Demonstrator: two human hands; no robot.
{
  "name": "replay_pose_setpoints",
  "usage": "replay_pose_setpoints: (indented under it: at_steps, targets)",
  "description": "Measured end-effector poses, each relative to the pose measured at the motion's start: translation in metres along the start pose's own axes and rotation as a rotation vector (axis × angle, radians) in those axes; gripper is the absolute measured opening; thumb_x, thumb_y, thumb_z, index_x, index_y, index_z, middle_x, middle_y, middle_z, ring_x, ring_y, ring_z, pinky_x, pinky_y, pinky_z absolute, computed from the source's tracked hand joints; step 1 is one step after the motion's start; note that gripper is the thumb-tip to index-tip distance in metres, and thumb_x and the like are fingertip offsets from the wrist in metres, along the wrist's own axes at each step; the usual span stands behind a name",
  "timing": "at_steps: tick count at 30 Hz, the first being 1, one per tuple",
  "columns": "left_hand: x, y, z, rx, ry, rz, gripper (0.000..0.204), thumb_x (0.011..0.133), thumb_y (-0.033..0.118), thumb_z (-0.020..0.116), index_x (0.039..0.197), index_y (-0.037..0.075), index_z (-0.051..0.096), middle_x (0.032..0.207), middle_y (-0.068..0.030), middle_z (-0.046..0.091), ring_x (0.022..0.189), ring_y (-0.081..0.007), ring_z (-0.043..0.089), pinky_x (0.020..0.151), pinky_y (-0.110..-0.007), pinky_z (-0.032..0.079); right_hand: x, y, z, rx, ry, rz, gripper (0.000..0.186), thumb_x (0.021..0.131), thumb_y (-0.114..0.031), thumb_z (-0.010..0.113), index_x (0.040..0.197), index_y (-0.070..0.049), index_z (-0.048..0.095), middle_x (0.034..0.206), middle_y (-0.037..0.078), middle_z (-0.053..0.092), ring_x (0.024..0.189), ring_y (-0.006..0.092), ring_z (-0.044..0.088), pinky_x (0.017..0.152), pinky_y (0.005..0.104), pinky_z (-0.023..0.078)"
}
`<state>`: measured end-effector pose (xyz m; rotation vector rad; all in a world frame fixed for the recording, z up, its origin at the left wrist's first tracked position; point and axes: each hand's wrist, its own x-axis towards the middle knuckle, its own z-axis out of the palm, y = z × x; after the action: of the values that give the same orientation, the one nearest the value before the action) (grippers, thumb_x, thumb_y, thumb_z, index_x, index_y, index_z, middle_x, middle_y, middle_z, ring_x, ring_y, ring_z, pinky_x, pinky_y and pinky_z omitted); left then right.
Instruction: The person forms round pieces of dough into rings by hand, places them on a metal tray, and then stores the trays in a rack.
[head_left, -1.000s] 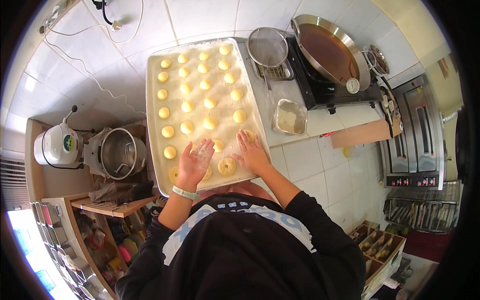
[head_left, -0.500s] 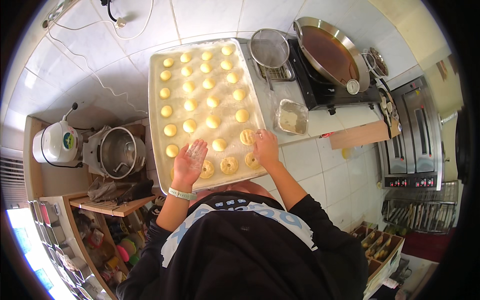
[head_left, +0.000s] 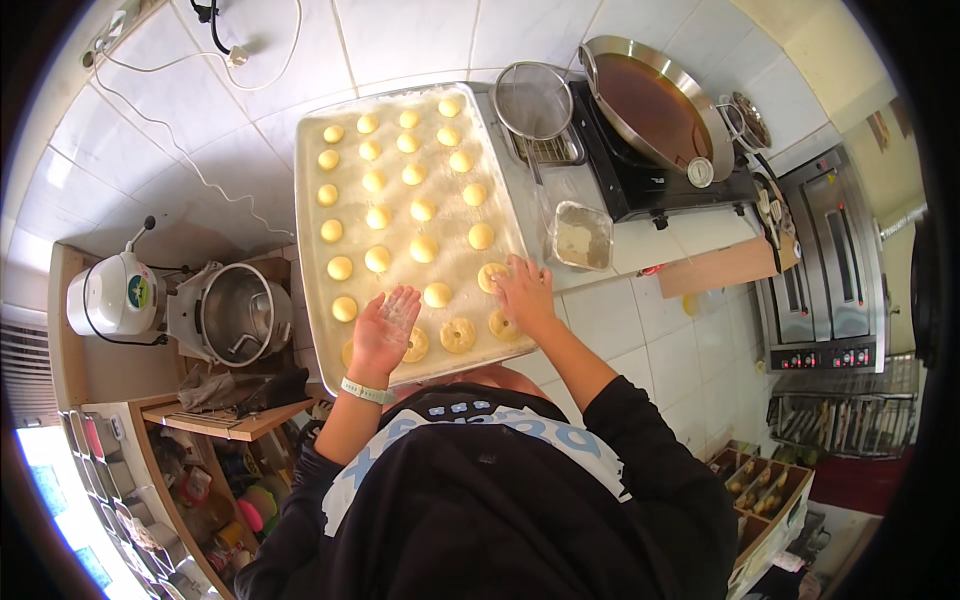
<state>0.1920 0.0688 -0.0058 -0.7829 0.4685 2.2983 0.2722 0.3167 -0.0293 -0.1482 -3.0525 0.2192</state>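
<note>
My left hand [head_left: 389, 331] is open, palm up and dusted with flour, over the lower part of a large metal tray [head_left: 304, 200]. My right hand [head_left: 530, 300] rests its bent, parted fingertips on a flattened dough disc [head_left: 491, 278] at the tray's right side. The tray carries rows of several pale dough balls [head_left: 423, 249]. Along its near end lie several flattened rounds with centre holes, one in clear view [head_left: 457, 336]; the leftmost is partly hidden by my left hand.
Right of the tray are a mesh strainer [head_left: 532, 97], a small flour container [head_left: 582, 234] and a wide oil pan [head_left: 650, 105] on a black stove [head_left: 627, 185]. A steel oven [head_left: 820, 270] stands far right. A mixer bowl [head_left: 247, 310] and wooden shelving [head_left: 225, 415] are at the left.
My right hand has gone from lying flattened over the dough disc to bent fingertips on it, uncovering it. My left hand stays palm up and has shifted slightly down and left.
</note>
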Motion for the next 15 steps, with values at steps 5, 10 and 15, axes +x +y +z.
replay_pose_setpoints:
  at_steps: [5, 10, 15]
  targets:
    - [0.006, -0.014, -0.003, 0.059, 0.011, -0.088, 0.037, 0.092, 0.019, 0.044, 0.117, -0.009, 0.045, 0.121, -0.0210, 0.050, 0.115, -0.0318, 0.049, 0.100, -0.040, 0.040, -0.003, 0.004, 0.020, -0.064, -0.045, -0.028, 0.033, 0.079, -0.024, 0.058, 0.110, -0.012, 0.058, 0.118, 0.007, 0.046, 0.113, 0.0237, 0.039, 0.091, 0.0453, 0.030]
    - [0.007, -0.037, -0.010, 0.392, -0.182, -0.245, 0.039, 0.092, 0.023, 0.049, 0.112, -0.010, 0.048, 0.110, -0.0204, 0.057, 0.106, -0.0311, 0.054, 0.097, -0.038, 0.042, 0.002, -0.023, 0.007, 0.146, -0.018, 0.015, 0.035, 0.079, -0.029, 0.059, 0.100, -0.001, 0.055, 0.112, 0.012, 0.048, 0.111, 0.0266, 0.041, 0.087, 0.0451, 0.031]
    - [-0.004, -0.047, 0.009, 0.613, -0.111, 0.032, 0.030, 0.087, 0.022, 0.061, 0.097, -0.006, 0.057, 0.095, -0.0116, 0.062, 0.088, -0.0185, 0.060, 0.082, -0.029, 0.048, 0.003, -0.074, -0.036, 0.351, 0.130, -0.146, 0.032, 0.077, -0.027, 0.060, 0.095, -0.001, 0.055, 0.109, 0.012, 0.049, 0.108, 0.0275, 0.043, 0.085, 0.0449, 0.031]
